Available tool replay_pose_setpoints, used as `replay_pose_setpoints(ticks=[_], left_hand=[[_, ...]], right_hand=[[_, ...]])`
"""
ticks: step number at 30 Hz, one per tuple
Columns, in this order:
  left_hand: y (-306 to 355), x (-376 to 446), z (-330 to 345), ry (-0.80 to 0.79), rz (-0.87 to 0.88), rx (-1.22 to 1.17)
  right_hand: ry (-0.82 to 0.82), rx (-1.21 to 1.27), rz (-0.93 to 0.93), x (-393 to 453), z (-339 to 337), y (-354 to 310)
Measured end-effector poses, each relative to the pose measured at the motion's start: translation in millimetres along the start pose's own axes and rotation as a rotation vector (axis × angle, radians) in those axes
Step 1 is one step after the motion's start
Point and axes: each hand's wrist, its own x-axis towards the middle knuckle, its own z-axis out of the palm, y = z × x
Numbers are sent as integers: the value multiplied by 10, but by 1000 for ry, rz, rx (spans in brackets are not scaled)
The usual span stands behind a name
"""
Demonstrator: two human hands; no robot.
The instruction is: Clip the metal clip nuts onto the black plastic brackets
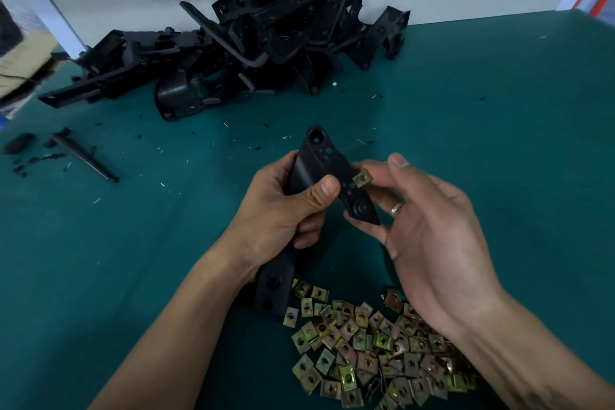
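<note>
Two hands: left hand (283, 210), right hand (429, 226). One black bracket (319, 160) held. One clip nut (362, 178) at its edge. Loose clip nuts (366, 343) at 6 o'clock and piled brackets (233, 43) at 12 o'clock: too many to count.

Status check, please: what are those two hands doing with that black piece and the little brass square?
Left hand grips the black bracket. Right hand pinches one clip nut at the bracket's edge. Loose clip nuts heaped below; nothing in the way.
</note>
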Motion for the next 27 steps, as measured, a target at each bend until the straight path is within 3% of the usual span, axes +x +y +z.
replay_pose_setpoints(ticks=[4, 12, 17, 19, 22, 25, 27], left_hand=[[0, 5, 1, 12, 15, -8], [10, -1, 0, 22, 7, -3], [27, 8, 8, -6, -30, -6], [39, 6, -7, -31, -84, -43], [55, 6, -36, -66, -159, -111], [54, 7, -39, -62, -179, -113], [48, 7, -40, -61, -180, -109]], right_hand=[[4, -3, -55, -5, -15, 44], [-213, -186, -162, -14, -70, 85], [-264, -193, 44, 114, -180, -46], [-285, -510, 0, 178, -325, -206], [-561, -1054, 12, 192, -535, -416], [-737, -1198, 157, 133, -534, -470], [-772, -1253, 191, 112, -516, -468]])
